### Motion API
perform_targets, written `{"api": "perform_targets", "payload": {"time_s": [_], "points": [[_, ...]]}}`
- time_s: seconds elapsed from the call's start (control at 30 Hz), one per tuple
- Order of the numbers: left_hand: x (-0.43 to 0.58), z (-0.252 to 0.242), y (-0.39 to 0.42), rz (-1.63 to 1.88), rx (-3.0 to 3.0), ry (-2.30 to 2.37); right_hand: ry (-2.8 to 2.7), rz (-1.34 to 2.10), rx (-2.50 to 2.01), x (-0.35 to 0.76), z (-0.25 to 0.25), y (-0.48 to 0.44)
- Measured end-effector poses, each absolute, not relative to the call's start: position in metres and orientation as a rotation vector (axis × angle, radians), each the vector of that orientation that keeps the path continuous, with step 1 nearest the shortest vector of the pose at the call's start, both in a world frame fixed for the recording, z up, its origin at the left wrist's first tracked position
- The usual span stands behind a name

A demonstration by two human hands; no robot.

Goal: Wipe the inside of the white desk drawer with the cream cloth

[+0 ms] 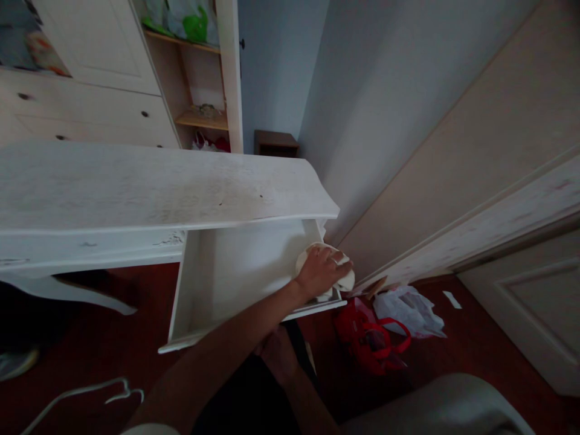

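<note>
A cream cloth [347, 281] is bunched under my left hand [324, 269], which reaches across to the right and grips it with curled fingers. The cloth lies over the right side wall of a pulled-out white drawer [244, 260], near its front corner. Bare white boards show inside the drawer. My right hand [278, 353] rests low, below the drawer front and close to my dark-clothed leg. My left forearm and the dimness cover part of its fingers, so their pose is unclear.
The drawer belongs to a white table [199, 187] with scuffed, stained top. Right of it are a wall, a red bag [371, 338] and a white plastic bag [410, 308] on the floor. A white hanger [86, 389] is lower left. A cabinet [104, 54] stands behind.
</note>
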State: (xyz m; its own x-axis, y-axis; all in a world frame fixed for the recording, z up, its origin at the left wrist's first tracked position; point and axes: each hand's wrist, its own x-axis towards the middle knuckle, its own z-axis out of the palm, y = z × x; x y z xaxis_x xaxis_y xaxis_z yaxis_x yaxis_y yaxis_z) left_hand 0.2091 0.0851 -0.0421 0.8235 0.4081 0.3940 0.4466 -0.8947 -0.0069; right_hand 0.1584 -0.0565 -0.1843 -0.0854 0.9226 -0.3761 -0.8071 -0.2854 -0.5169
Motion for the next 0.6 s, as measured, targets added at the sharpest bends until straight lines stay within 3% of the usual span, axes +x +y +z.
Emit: {"api": "perform_targets", "payload": {"time_s": [0.2, 0.6], "points": [[0.189, -0.047, 0.147, -0.592, -2.778, -1.112, -0.135, 1.725, -0.727, 0.159, -0.174, -0.051], [0.107, -0.070, 0.175, -0.309, -2.676, -1.320, -0.125, 1.742, -0.748, 0.161, -0.168, -0.052]]}}
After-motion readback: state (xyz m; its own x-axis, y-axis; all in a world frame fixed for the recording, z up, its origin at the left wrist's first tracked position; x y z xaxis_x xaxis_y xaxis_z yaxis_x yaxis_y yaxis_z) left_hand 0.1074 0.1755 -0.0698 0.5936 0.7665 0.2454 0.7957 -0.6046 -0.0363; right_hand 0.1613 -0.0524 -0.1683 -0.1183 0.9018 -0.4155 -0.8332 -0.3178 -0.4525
